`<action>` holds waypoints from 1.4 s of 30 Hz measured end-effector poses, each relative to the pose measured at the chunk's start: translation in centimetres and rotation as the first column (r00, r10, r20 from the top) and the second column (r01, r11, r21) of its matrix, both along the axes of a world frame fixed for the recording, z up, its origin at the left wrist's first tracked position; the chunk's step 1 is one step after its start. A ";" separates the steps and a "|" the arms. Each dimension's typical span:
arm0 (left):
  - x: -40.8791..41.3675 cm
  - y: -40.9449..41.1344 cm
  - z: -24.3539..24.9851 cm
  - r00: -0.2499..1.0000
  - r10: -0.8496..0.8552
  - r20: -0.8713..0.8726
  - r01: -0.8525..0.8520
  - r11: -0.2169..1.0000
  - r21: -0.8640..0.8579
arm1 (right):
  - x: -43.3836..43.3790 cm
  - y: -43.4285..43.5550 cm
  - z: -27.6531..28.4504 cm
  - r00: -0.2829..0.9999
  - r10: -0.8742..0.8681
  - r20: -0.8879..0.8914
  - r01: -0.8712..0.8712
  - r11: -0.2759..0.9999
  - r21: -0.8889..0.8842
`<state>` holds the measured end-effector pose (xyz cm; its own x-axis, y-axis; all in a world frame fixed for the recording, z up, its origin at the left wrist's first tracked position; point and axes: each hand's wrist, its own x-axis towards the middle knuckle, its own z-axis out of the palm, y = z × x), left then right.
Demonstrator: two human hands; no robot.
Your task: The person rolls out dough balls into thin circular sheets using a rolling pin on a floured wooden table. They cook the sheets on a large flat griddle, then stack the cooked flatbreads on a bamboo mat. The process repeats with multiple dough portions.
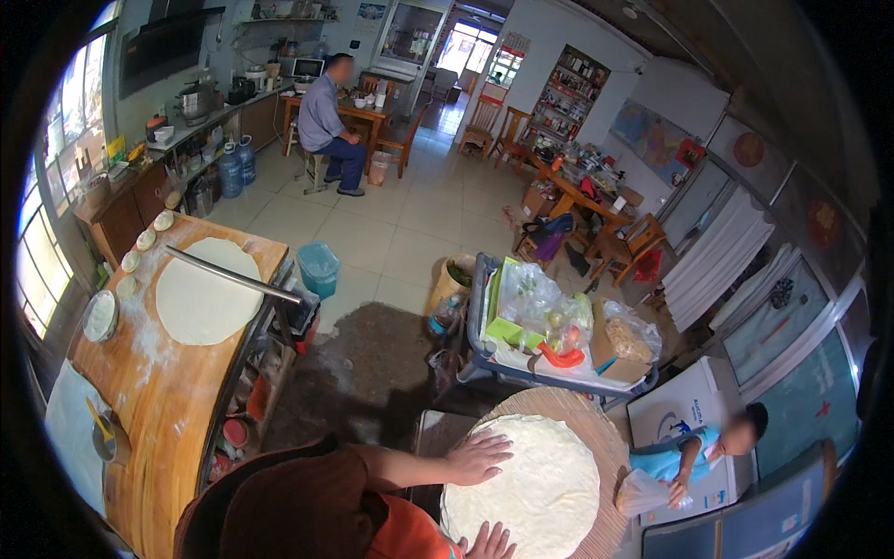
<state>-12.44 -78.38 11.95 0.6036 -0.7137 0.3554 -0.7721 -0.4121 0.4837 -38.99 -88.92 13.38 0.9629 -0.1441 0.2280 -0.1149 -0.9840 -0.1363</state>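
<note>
A large round sheet of dough (541, 482) lies on a round mat of thin stalks (607, 461), with the mat showing mostly beyond its far side. My left hand (482, 458) rests flat on the dough near its edge, fingers spread. Lower in the picture, my right hand (492, 541) also touches the dough with fingers apart; the frame's bottom edge cuts it off. Neither hand grips anything. On the wooden work table (160, 412) lies a second rolled-out dough sheet (206, 300), with a metal rolling pin (230, 272) across it.
Several dough balls (130, 261), a flour bowl (100, 316) and a pot (112, 444) with a yellow utensil stand on the table. A grey cart (482, 363) carries bagged produce. A child (670, 454) holding a plastic bag stands close by; another person (325, 126) sits farther off.
</note>
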 end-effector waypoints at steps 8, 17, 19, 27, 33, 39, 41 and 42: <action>0.4 0.4 0.1 1.000 -0.017 -0.007 0.017 1.000 0.014 | 0.3 -0.1 -2.4 0.986 -0.044 0.161 0.060 0.993 -0.097; 0.4 0.5 -0.6 1.000 -0.020 0.002 0.020 0.998 -0.063 | 0.4 0.7 -2.4 0.981 -0.079 0.177 0.100 0.989 -0.108; 0.7 0.2 -0.2 1.000 -0.015 0.010 0.015 0.998 -0.058 | 1.0 1.9 0.4 0.982 -0.116 0.149 0.129 0.988 -0.080; 3.4 2.6 -4.9 0.960 -0.279 0.030 0.275 0.910 -0.310 | -4.4 -1.1 -2.2 0.905 -0.390 0.166 0.423 0.865 -0.271; 3.6 8.3 -5.4 0.971 -0.235 -0.041 0.229 0.966 -0.120 | -5.6 -1.3 -3.8 0.801 -0.596 0.058 0.596 0.786 -0.163; 2.3 14.6 -8.5 0.982 0.051 -0.180 -0.009 0.974 0.228 | -3.8 2.1 1.1 0.769 -0.639 0.012 0.639 0.769 -0.035; 1.2 17.9 -12.5 0.939 0.254 -0.231 -0.176 0.934 0.309 | -4.3 1.4 0.9 0.808 -0.589 0.006 0.589 0.808 -0.005; 0.5 19.2 -13.2 0.876 0.397 -0.275 -0.290 0.887 0.358 | -5.0 1.3 0.6 0.793 -0.608 0.027 0.609 0.793 -0.015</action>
